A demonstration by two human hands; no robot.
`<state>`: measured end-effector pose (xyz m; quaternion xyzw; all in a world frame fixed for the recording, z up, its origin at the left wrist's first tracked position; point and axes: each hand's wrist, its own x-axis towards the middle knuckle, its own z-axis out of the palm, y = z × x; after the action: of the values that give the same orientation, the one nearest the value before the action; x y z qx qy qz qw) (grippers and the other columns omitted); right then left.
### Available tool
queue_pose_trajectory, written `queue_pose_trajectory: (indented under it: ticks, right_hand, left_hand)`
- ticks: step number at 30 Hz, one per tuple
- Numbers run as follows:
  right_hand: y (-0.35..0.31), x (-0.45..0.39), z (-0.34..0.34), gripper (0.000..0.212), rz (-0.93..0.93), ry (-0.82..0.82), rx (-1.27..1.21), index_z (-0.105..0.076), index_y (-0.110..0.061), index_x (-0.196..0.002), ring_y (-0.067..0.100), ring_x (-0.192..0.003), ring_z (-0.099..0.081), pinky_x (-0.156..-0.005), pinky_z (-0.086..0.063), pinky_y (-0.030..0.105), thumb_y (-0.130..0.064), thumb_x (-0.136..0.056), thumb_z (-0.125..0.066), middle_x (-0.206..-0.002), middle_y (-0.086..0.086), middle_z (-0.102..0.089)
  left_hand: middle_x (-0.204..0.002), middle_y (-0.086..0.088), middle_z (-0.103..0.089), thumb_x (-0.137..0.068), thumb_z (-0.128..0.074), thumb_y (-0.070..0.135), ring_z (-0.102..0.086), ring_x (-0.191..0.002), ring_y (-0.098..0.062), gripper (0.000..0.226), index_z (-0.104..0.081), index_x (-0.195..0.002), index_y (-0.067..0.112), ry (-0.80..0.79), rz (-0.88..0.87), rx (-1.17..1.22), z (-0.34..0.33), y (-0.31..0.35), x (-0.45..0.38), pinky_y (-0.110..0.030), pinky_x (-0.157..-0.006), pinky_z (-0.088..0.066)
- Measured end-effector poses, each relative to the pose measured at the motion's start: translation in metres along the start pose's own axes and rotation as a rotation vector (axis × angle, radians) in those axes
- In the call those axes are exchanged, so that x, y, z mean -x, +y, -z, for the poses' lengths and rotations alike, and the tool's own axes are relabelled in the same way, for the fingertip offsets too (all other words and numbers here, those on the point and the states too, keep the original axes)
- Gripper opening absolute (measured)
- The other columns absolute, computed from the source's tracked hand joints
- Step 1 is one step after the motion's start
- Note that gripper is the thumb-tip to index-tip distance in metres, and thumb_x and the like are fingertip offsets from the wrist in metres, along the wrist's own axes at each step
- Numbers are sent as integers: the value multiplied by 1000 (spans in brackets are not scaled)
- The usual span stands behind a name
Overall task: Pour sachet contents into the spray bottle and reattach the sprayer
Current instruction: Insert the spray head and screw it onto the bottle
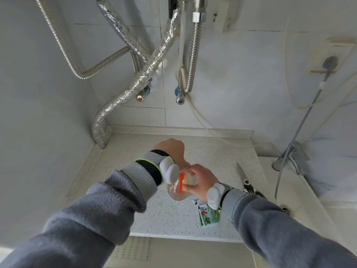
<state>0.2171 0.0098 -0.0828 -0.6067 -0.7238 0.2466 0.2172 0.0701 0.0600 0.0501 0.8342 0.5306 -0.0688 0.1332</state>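
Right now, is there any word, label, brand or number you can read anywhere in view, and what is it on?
No text reads clearly in this view.
Green sachet on the counter: picture and print on it, too small and blurred to read.
Spray bottle held in both hands: no label visible.
White box high on the wall: faint marks, unreadable.
Tap caps carry only colour: one red, one blue.

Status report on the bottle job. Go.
Left hand behind the bottle, grip hidden. Right hand holds the sprayer at the bottle's top. Sachet on the counter, scissors to the right. Nothing in the way.
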Motion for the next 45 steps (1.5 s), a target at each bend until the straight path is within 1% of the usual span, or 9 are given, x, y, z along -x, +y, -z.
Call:
queue_pose_trajectory:
  ticks: [7, 10, 15, 19, 23, 28, 31, 40, 45]
  right_hand:
    - [-5, -5, 4, 52, 16, -32, 18, -62, -26, -111, 4, -92, -52, -77, -35, 17, -47, -68, -81, -98, -17, -54]
    - [-5, -5, 4, 50, -6, -20, -10, -61, -29, -107, 2, -90, -53, -71, -34, 11, -46, -66, -84, -97, -19, -55]
    - [-4, -4, 3, 49, -36, -3, -43, -53, -38, -99, 0, -89, -54, -71, -34, 7, -45, -63, -86, -91, -27, -52]
    - [-3, -5, 2, 52, -48, -6, -55, -58, -33, -106, -1, -90, -54, -73, -36, 11, -45, -64, -85, -93, -26, -53]
    - [-1, -6, 1, 60, -73, -10, -86, -61, -29, -115, 0, -93, -57, -77, -39, 15, -45, -63, -86, -99, -24, -55]
    - [1, -5, 1, 55, -82, -19, -122, -62, -29, -109, 3, -95, -59, -78, -41, 18, -46, -63, -86, -100, -23, -58]
    - [1, -6, 1, 61, -105, -39, -148, -63, -28, -114, 2, -97, -59, -81, -43, 19, -47, -62, -86, -104, -21, -59]
    - [12, -1, -6, 62, -198, -91, -316, -66, -24, -116, 11, -105, -64, -94, -49, 34, -48, -62, -86, -114, -9, -69]
    - [13, 2, -7, 72, -236, -66, -325, -62, -27, -121, -2, -98, -61, -74, -44, 15, -53, -59, -87, -115, -17, -66]
  left_hand:
    - [-79, 1, -57, -84, -65, 19, -52, -70, -19, 9, -58, -80, 19, -80, -108, -94, 8, 6, 3, -29, -72, -47]
    - [-88, 10, -64, -85, -57, 11, -56, -94, -17, 20, -69, -86, 27, -105, -123, -174, 8, 7, 7, -47, -98, -32]
    - [-147, 9, -36, -76, -69, 18, -15, -141, -20, 41, -65, -108, 43, -44, -211, -162, -1, -2, 15, -54, -111, -11]
    - [-104, 5, -61, -75, -60, 49, -55, -96, -17, 31, -61, -98, 28, 220, -35, -24, 4, -6, 15, -36, -76, -47]
    - [-64, 3, -58, -76, -62, 63, -54, -54, -14, 47, -54, -72, 17, 173, 73, -153, 8, 2, 13, -23, -46, -40]
    - [-80, 0, -57, -84, -66, 31, -57, -69, -19, 30, -53, -104, 13, 127, 25, -21, 3, 5, 12, -31, -57, -47]
    - [-86, -2, -62, -94, -50, 37, -61, -73, -20, 29, -53, -113, 15, 125, -39, 25, 0, 3, 10, -33, -61, -52]
    - [-88, 8, -60, -81, -52, 1, -57, -74, -13, 32, -59, -86, 32, 17, -123, 56, -7, -6, 8, -24, -56, -45]
    - [-87, 8, -70, -82, -51, 8, -66, -79, -14, 26, -68, -70, 25, -23, -124, 143, -7, -4, 7, -23, -59, -50]
